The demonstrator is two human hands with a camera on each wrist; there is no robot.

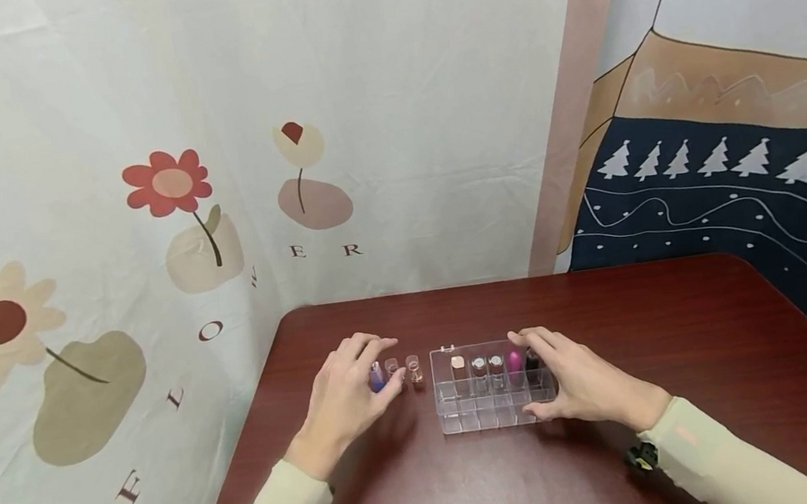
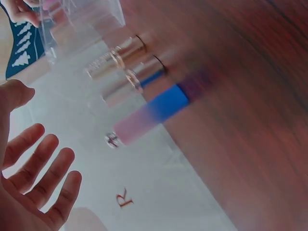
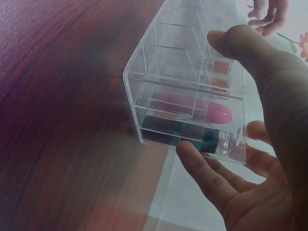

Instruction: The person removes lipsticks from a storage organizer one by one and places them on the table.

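Note:
A clear plastic lipstick organizer (image 1: 479,412) stands on the table, and my right hand (image 1: 579,377) grips its right end, thumb at the front and fingers toward the back. Behind the plastic stand a dark tube (image 3: 180,134), a bright pink lipstick (image 3: 219,113), two silver-topped tubes (image 1: 488,366) and a tan-topped one (image 1: 459,367). Left of the organizer, three loose tubes stand in a row: a blue-to-pink lip gloss tube (image 2: 156,111) and two gold lipsticks with clear caps (image 2: 131,52). Beside them my left hand (image 1: 345,389) is held with fingers spread and relaxed, holding nothing.
The dark red wooden table (image 1: 494,493) reaches to a pale flower-printed cloth (image 1: 417,116) at the back and left. A navy cloth with white trees (image 1: 728,187) hangs on the right. A dark wristband (image 1: 642,456) sits at the right sleeve.

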